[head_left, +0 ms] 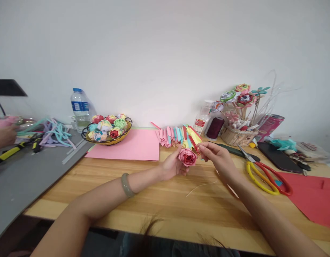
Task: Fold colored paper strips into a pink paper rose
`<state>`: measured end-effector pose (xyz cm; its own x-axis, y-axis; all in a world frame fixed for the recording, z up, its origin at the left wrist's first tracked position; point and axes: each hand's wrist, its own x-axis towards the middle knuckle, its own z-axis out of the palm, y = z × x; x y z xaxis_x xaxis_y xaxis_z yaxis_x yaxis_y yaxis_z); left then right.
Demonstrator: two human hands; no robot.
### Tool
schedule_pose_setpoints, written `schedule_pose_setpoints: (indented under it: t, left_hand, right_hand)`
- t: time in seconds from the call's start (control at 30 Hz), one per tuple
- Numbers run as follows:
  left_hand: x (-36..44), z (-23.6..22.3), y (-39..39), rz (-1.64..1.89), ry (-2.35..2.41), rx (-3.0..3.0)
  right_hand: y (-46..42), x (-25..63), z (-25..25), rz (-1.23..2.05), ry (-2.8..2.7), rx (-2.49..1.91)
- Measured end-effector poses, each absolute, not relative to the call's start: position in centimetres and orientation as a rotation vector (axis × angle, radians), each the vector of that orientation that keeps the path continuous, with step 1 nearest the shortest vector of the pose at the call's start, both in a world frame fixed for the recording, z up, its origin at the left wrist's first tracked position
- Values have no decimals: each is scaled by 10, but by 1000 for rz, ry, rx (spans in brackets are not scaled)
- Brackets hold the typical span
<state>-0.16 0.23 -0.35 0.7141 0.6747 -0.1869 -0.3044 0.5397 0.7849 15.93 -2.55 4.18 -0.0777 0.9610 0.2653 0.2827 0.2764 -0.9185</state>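
Observation:
My left hand [173, 166] is closed around the underside of a pink paper rose [187, 157] with a red centre, its bloom facing me. Just right of the rose, my right hand [214, 154] has thumb and forefinger pinched together. A sliver of red shows at those fingertips, but whether it is gripped or belongs to the pile behind cannot be made out. Behind both hands lies a row of folded paper pieces [173, 136] in pink, blue, yellow and red. A thin pale string [201, 186] rests on the wooden table [154, 203] below the rose.
Left of my hands, a basket of paper flowers [115, 140] sits on pink paper sheets [143, 146]. Scissors [261, 175], a phone [279, 157], red paper [311, 200], a thread spool [215, 128] and a flower pot [239, 135] are at right. Another person's hand [4, 137] is far left.

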Motion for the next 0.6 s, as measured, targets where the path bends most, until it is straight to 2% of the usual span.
schedule_pose_setpoints:
  t: [0.37, 0.6]
  left_hand:
    - [-4, -5, 7, 792, 469, 698]
    - [-2, -1, -1, 947, 420, 860]
  right_hand:
    - [-35, 154, 48, 829, -1663, -1206]
    - [-36, 153, 48, 759, -1779, -1335]
